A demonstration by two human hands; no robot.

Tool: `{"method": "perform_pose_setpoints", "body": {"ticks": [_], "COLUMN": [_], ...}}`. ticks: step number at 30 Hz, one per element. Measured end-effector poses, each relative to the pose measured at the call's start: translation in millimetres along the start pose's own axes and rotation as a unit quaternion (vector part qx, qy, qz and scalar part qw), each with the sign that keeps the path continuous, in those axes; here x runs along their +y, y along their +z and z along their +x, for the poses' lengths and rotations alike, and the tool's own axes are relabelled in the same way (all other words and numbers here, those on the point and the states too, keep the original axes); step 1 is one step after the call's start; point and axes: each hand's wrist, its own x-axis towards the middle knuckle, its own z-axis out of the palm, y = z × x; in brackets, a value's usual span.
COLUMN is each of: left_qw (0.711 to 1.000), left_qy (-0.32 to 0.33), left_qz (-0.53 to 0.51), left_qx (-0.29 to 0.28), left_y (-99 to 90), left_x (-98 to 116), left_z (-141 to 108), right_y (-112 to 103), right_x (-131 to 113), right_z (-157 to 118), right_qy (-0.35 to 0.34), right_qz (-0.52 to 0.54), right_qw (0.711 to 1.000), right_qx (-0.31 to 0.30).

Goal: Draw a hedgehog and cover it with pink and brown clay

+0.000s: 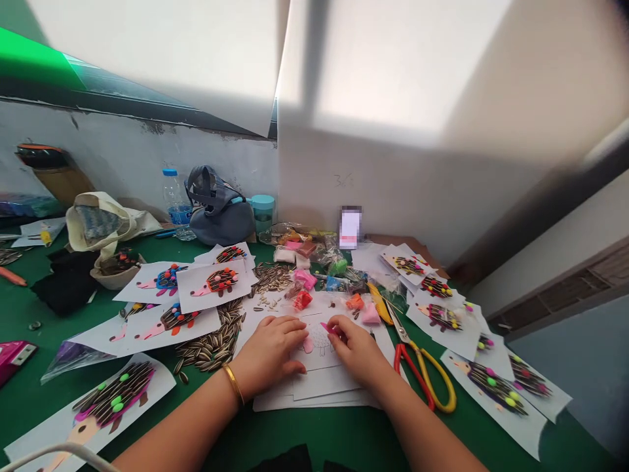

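Observation:
A white sheet (324, 377) with a hedgehog outline (322, 337) lies in front of me, on top of other sheets. Pink clay (308, 345) covers the face end of the outline. My left hand (270, 344) rests on the paper, fingers stretched toward the pink face and thumb apart. Between the thumb and fingers of my right hand (354, 347) is a bit of magenta clay (325, 326), held over the top of the outline. The underside of that clay is hidden, so I cannot tell whether it touches the paper.
Sunflower seeds (216, 334) are heaped at the left. Red-and-yellow scissors (417, 364) lie at the right, near clay lumps (369, 313). Seeded hedgehog pictures (118, 400) flank both sides. Behind stand a phone (350, 226), a lidded cup (263, 213), a bag (221, 213) and a water bottle (175, 203).

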Motion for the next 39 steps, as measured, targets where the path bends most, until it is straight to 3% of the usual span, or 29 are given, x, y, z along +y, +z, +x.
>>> {"method": "perform_pose_setpoints", "body": {"ticks": [8, 22, 32, 36, 39], "left_qw": [0.998, 0.994, 0.995, 0.996, 0.998], "left_qy": [0.053, 0.034, 0.045, 0.044, 0.035], "left_qz": [0.005, 0.095, 0.087, 0.072, 0.051], "left_qx": [-0.019, -0.028, -0.018, -0.011, -0.011], "left_y": [2.2, 8.4, 16.4, 17.3, 16.9], "left_x": [2, 20, 5, 3, 3], "left_z": [0, 1, -13, -12, -12], "right_y": [6, 10, 8, 1, -10], "right_x": [14, 17, 20, 20, 20], "right_z": [4, 6, 8, 9, 10], "right_qy": [-0.004, -0.002, 0.028, 0.040, 0.040], "right_qz": [0.118, 0.119, 0.149, 0.183, 0.139], "right_qw": [0.993, 0.993, 0.988, 0.981, 0.989], "right_qx": [0.002, -0.021, -0.035, -0.042, -0.027]}}
